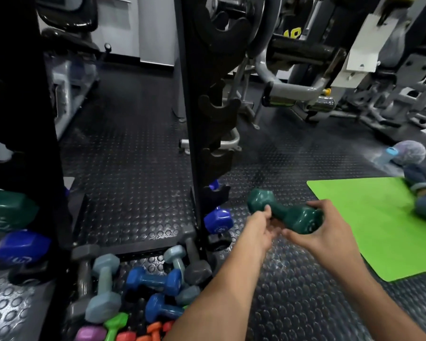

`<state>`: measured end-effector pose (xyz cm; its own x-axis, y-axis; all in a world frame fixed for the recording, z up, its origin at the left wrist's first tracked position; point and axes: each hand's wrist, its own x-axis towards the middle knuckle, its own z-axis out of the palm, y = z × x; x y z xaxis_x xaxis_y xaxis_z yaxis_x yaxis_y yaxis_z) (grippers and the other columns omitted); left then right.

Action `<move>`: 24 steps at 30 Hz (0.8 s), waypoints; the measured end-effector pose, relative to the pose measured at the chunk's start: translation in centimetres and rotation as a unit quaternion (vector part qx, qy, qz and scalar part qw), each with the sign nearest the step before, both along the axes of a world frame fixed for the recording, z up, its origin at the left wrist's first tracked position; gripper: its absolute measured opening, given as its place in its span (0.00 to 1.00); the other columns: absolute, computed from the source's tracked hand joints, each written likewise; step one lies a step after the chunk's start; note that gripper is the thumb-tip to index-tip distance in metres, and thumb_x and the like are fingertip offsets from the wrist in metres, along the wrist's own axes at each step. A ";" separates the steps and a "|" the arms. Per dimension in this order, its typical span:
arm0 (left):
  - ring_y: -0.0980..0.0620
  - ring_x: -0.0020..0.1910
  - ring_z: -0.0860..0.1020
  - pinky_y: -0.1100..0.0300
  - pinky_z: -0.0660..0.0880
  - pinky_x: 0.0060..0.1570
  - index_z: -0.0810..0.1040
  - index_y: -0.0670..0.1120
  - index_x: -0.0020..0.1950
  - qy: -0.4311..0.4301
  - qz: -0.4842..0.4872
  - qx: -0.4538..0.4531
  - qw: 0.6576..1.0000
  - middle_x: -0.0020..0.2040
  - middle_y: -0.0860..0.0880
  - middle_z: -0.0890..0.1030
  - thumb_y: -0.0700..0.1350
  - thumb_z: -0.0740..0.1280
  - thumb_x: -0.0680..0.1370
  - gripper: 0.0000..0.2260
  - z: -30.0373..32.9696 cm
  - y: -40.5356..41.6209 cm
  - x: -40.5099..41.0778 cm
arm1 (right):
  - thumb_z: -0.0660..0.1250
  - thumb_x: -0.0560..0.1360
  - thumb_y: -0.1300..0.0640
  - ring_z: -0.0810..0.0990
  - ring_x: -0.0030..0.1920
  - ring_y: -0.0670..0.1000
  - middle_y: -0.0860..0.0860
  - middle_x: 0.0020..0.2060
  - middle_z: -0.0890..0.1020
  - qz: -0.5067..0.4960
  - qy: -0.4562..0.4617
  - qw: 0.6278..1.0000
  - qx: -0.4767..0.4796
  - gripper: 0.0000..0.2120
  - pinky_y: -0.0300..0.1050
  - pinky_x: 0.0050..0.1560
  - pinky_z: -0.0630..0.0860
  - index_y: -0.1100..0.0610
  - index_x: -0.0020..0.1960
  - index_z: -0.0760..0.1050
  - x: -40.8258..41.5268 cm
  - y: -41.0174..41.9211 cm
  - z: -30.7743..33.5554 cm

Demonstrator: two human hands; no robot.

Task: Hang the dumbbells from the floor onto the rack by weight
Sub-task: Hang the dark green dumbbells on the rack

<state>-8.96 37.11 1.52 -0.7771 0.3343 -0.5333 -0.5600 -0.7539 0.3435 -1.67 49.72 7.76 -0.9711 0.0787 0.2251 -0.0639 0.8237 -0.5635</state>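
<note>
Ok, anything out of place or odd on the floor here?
Yes: a jumble of dumbbells lies loose on the floor at the foot of the rack, overlapping at odd angles. Most rack hooks sit empty. Both hands, left and right, hold a dark green dumbbell. Nothing looks damaged.

The held dumbbell (pixel 284 212) is dark green. The mat (pixel 379 225) is bright green; the floor (pixel 133 156) black, studded with raised dots.

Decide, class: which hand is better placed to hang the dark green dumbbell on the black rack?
The left hand, probably. It grips the dark green vinyl dumbbell at the handle and lies nearer the black metal rack. The right hand cups the far head, farther from the rack.
</note>
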 end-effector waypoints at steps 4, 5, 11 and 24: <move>0.42 0.45 0.86 0.52 0.84 0.38 0.78 0.36 0.62 0.087 0.011 -0.079 0.993 0.46 0.40 0.85 0.42 0.67 0.83 0.12 2.5 -1.2 -1.0 | 0.85 0.55 0.41 0.80 0.52 0.43 0.42 0.54 0.79 -0.005 -0.007 0.993 -0.119 0.43 0.42 0.54 0.77 0.47 0.63 0.67 0.6 -0.6 1.6; 0.44 0.43 0.85 0.53 0.83 0.37 0.79 0.38 0.61 0.102 0.013 -0.095 0.990 0.45 0.41 0.85 0.44 0.68 0.82 0.12 2.8 -1.5 -1.3 | 0.85 0.54 0.42 0.81 0.52 0.42 0.41 0.53 0.79 -0.002 -0.010 0.991 -0.137 0.43 0.40 0.53 0.76 0.48 0.64 0.68 0.7 -0.8 1.8; 0.49 0.43 0.83 0.55 0.78 0.46 0.80 0.45 0.57 0.163 0.033 -0.158 0.973 0.48 0.46 0.84 0.41 0.69 0.81 0.05 2.6 -4.4 -0.5 | 0.86 0.50 0.39 0.86 0.50 0.48 0.46 0.49 0.86 -0.005 -0.036 0.966 -0.257 0.39 0.48 0.53 0.82 0.45 0.57 0.79 0.2 -3.8 -0.3; 0.40 0.49 0.84 0.48 0.80 0.52 0.79 0.36 0.66 0.094 0.049 -0.085 0.991 0.52 0.35 0.84 0.47 0.66 0.80 0.19 2.5 -6.7 1.5 | 0.66 0.68 0.24 0.87 0.53 0.51 0.55 0.52 0.88 0.073 -0.159 0.919 -0.353 0.38 0.46 0.57 0.78 0.57 0.55 0.85 -3.9 -2.8 0.3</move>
<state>-7.46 30.39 3.98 -0.8927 0.1699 -0.4175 -0.4005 -0.7238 0.5619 -5.52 46.89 8.10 -0.9908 -0.0399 -0.1294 0.1162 0.2405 -0.9637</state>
